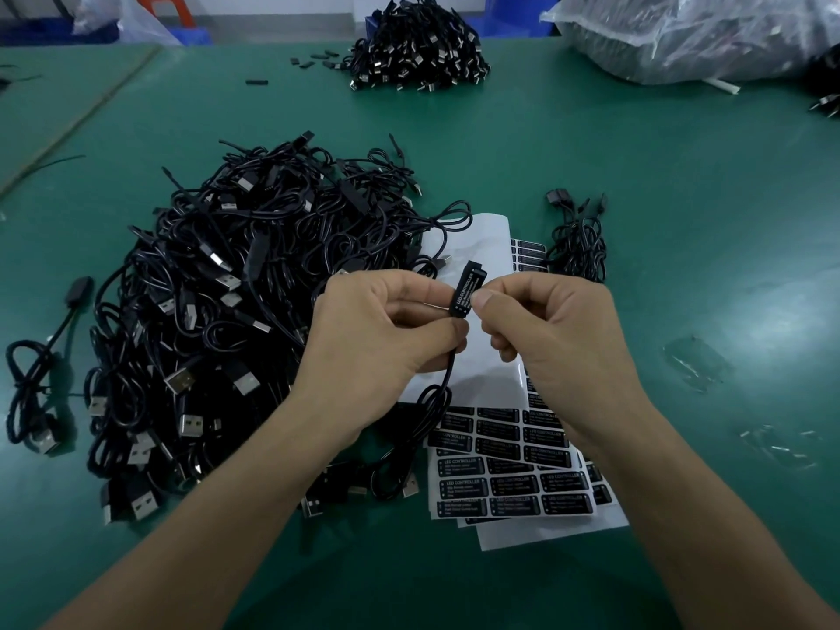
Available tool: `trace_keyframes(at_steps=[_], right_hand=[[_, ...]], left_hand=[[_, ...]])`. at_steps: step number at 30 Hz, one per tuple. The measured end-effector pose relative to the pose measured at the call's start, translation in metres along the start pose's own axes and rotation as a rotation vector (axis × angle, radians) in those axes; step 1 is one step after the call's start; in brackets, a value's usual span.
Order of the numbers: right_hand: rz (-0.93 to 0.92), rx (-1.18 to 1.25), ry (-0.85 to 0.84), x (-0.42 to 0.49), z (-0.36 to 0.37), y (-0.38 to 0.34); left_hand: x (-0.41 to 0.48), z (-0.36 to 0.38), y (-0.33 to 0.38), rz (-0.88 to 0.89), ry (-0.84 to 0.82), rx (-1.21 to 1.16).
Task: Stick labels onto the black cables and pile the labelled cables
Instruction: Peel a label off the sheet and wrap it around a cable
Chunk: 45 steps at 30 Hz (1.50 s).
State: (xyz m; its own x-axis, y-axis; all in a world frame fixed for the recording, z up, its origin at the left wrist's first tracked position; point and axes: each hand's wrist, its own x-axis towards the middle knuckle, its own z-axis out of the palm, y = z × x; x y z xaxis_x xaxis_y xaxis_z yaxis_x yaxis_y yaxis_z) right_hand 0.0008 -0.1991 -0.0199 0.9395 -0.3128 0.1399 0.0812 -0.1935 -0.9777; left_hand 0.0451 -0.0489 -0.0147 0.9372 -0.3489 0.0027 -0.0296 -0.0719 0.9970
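cable (448,375): black, white-lettered label (464,291) | left hand (377,329) grips it | right hand (554,329) pinches it

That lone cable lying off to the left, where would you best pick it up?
I'd pinch the cable at its bunched middle, coming straight down from above: it lies flat on the table, and the loops are gathered there, so both ends would likely lift together.
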Motion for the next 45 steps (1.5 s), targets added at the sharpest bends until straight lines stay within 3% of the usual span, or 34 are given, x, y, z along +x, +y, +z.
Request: trace_keyframes(at_steps=[45], right_hand=[[0.052,0.027,-0.005,0.0006,0.0009,0.0012]], left_hand=[[-0.0001,0.0000,-0.0017,0.033,0.026,0.054]])
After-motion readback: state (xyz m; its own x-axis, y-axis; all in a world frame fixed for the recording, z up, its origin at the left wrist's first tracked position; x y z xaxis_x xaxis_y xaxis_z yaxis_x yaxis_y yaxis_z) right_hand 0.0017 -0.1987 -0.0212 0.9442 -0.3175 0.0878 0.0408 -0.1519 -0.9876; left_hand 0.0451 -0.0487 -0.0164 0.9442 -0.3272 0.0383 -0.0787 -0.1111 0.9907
